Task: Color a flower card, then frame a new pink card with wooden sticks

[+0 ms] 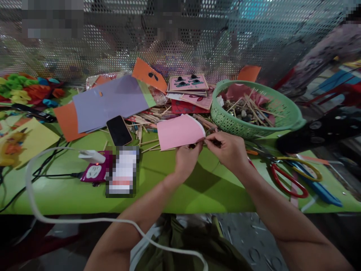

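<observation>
A curved pink sheet of paper (180, 131) with a white strip along its right edge is in my left hand (188, 158), which grips it from below at the lower right corner. My right hand (228, 150) is closed in a pinch at that same corner, its fingertips almost meeting those of the left. Whatever lies between the right fingertips is too small to make out. Several thin wooden sticks (149, 146) lie on the green table (160, 184) just left of the paper.
A green basket (225, 122) of sticks and stones stands behind my right hand. Scissors (290, 177) and a blue cutter (324, 192) lie right. Left are a black phone (119, 130), a lit phone (122, 171), a purple power strip (96, 171), and a white cable (84, 220) crossing the left forearm.
</observation>
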A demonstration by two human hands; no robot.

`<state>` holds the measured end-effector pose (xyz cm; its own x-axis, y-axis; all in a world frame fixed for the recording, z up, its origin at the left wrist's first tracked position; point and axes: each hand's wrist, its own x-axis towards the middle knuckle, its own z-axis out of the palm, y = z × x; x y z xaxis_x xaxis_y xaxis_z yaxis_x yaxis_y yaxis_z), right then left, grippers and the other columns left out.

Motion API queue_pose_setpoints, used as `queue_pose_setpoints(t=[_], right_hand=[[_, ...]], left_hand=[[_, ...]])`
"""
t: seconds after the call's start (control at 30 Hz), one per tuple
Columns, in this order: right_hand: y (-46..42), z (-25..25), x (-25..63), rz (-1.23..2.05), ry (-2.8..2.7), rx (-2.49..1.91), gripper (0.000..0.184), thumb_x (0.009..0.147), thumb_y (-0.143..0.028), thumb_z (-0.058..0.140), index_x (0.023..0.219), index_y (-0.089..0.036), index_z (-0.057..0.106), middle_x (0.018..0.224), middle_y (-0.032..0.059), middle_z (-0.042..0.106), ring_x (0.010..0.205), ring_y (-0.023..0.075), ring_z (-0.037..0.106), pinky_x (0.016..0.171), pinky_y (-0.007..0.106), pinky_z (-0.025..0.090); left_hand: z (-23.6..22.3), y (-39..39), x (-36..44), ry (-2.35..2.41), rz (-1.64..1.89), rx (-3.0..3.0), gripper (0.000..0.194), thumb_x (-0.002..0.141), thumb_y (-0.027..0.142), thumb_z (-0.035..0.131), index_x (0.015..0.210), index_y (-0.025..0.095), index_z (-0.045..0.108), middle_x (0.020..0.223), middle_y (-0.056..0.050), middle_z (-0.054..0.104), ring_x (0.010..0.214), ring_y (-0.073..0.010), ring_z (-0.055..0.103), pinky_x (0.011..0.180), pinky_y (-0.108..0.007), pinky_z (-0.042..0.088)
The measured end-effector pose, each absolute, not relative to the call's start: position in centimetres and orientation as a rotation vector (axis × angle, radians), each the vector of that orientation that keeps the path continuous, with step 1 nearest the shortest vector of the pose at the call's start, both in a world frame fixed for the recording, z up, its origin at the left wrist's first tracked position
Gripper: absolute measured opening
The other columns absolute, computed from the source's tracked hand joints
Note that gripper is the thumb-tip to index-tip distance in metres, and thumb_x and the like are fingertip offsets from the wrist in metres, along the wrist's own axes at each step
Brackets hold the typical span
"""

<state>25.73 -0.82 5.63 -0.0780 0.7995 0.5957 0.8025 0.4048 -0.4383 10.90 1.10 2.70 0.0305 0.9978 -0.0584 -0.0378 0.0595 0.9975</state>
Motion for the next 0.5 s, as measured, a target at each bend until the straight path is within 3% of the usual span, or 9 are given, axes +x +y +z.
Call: queue_pose_setpoints(t=[0.27, 0.5], right_hand=[[-0.79, 5.45, 25.59, -0.075, -1.850, -1.389, 0.020, 0.090, -0.022, 0.059, 0.074, -0.023, 0.071, 0.069, 0.0028, 0.074, 0.061, 0.0174, 0.066, 0.062, 0.029, 0.047], [-0.83, 5.89, 25.83, 0.040, -1.884, -1.398, 0.018, 0.092, -0.025, 0.063, 0.080, -0.023, 0.075, 0.074, 0.0033, 0.079, 0.066, 0.0190, 0.070, 0.065, 0.030, 0.050]], left_hand=[[2.86, 0.96, 10.80, 1.181, 1.164, 1.155, 0.010, 0.083, 0.030, 0.082, 0.088, 0.020, 0.081, 0.105, -0.011, 0.085, 0.113, -0.0275, 0.077, 0.109, -0.039, 0.055], [2.72, 1.14, 10.90, 1.153, 1.147, 1.146, 0.014, 0.088, 0.032, 0.077, 0.089, 0.019, 0.081, 0.103, -0.011, 0.085, 0.110, -0.0271, 0.077, 0.106, -0.039, 0.057]])
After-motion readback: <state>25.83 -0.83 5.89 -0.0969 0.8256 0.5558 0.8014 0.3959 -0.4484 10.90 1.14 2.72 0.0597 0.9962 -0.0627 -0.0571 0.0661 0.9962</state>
